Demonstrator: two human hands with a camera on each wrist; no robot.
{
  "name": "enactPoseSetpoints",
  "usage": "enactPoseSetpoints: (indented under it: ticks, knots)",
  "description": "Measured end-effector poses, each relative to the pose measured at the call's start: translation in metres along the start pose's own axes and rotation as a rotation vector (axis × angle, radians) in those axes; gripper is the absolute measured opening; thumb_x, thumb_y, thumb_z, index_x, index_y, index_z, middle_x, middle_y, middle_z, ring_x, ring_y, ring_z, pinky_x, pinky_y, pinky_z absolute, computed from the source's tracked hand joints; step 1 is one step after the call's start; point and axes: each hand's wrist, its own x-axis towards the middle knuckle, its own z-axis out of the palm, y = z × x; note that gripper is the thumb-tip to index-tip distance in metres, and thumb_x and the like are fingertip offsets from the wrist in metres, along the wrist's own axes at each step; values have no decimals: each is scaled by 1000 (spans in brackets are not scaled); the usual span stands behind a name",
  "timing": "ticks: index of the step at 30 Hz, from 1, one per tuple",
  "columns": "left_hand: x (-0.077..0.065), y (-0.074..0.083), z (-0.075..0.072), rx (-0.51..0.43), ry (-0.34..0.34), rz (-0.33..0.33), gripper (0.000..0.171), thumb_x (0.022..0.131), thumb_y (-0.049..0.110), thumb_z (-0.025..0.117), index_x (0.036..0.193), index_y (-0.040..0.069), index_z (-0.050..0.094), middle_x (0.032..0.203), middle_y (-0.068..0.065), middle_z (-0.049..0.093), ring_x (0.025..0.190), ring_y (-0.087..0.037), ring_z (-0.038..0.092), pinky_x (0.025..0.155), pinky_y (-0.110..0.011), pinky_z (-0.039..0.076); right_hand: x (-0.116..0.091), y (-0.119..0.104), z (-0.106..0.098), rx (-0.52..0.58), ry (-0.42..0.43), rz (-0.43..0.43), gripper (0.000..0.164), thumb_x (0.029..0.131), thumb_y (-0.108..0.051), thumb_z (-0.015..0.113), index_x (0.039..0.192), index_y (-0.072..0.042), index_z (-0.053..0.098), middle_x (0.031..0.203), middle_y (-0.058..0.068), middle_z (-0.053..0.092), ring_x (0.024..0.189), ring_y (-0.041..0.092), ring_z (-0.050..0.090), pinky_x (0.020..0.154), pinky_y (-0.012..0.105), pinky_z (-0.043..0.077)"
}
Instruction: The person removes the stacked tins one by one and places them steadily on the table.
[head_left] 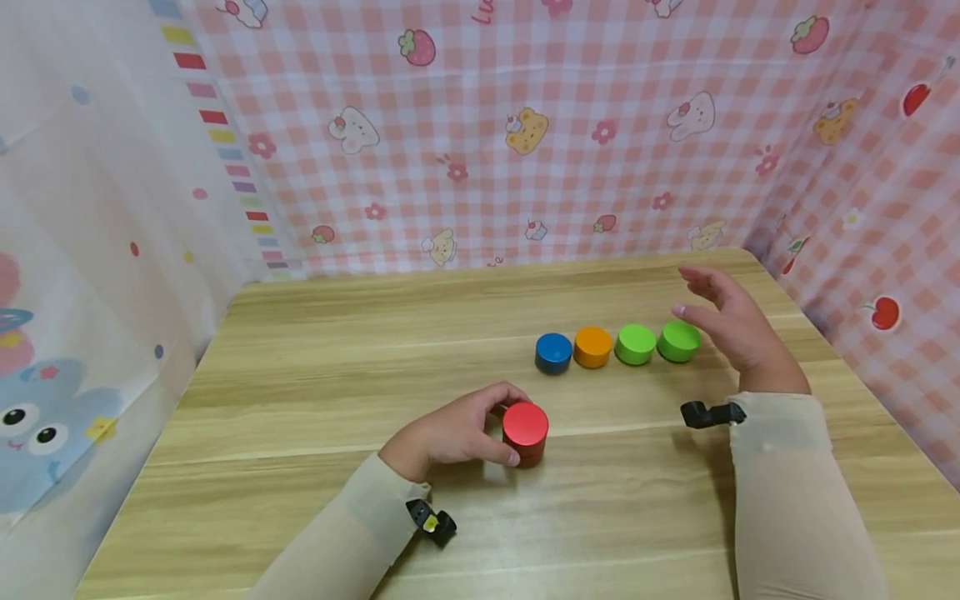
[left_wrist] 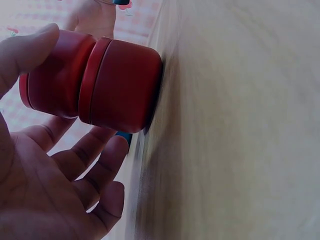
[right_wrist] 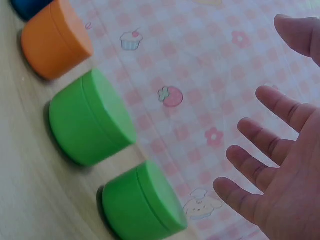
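Observation:
Two round red tins stand stacked, seen sideways in the left wrist view. My left hand (head_left: 459,431) holds the upper red tin (head_left: 525,423) between thumb and fingers. Beneath it, the lower red tin (left_wrist: 127,85) sits on the table. My right hand (head_left: 738,329) hovers with spread fingers, holding nothing, just beyond the right end of a row of tins. That row runs from a blue tin (head_left: 553,354) through an orange tin (head_left: 592,347) and a green tin (head_left: 635,345) to another green tin (head_left: 678,342), nearest the right hand.
The wooden table (head_left: 337,350) meets a pink checked cloth (head_left: 480,167) at the back, and this cloth continues along the right side. A white cloth with printed figures (head_left: 112,250) hangs on the left. The row of tins stands beyond the red stack, toward the back right.

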Motion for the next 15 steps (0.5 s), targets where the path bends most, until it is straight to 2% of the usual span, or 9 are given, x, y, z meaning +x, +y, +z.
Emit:
enactPoseSetpoints:
  ticks: [9,15]
  knots:
    - [0,1,2,12,-2,-36,62,83,14,87,138,18,57,130,6,65,122,-18,58,115,-47,39,-4,-16,11,26,-15,-68,71,103,-22,68,164,-11,33,170,15,30,156,36,25,124,58,28]
    - [1,-1,4,18,-7,-58,59,84,14,86,136,18,58,128,7,66,122,-18,61,116,-47,40,-6,-28,21,36,-48,-172,68,102,-13,68,162,-5,36,166,20,34,152,39,29,124,63,24]
